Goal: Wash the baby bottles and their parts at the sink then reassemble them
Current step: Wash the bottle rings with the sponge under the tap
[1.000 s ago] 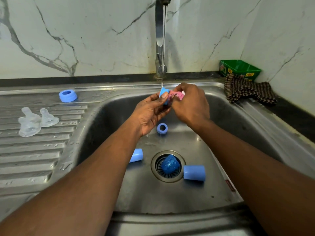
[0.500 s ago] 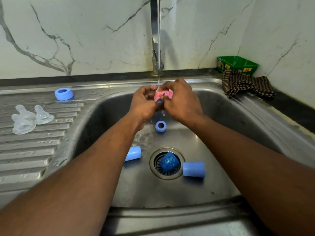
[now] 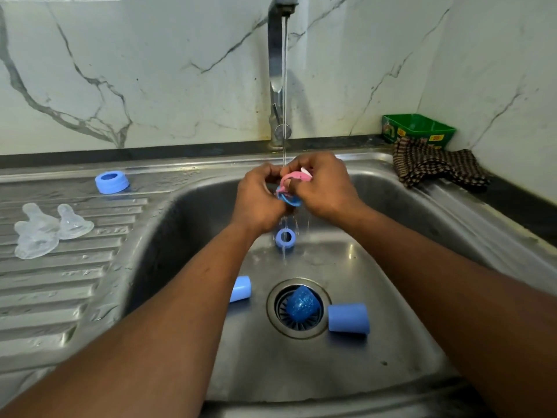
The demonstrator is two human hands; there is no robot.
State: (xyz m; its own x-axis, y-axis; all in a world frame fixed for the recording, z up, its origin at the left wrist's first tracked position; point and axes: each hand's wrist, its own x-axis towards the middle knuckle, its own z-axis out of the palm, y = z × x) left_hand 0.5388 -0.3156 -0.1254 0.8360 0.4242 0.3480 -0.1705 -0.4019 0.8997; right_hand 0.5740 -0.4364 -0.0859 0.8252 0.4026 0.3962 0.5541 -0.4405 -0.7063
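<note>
currently, item in hand: a blue ring is held under the tap stream, gripped by the fingers of the left hand; a pink scrubber is pinched against it by the fingers of the right hand. washing is judged to be under way.
judged washed, set on the draining board: one blue collar; a cluster of clear teats.
judged still to be washed, lying in the sink basin: a second blue ring below the hands; two pale blue caps on their sides; a darker blue piece resting on the drain strainer.
reassembly: not begun, as far as can be seen. bottle bodies: none identified with certainty.
</note>
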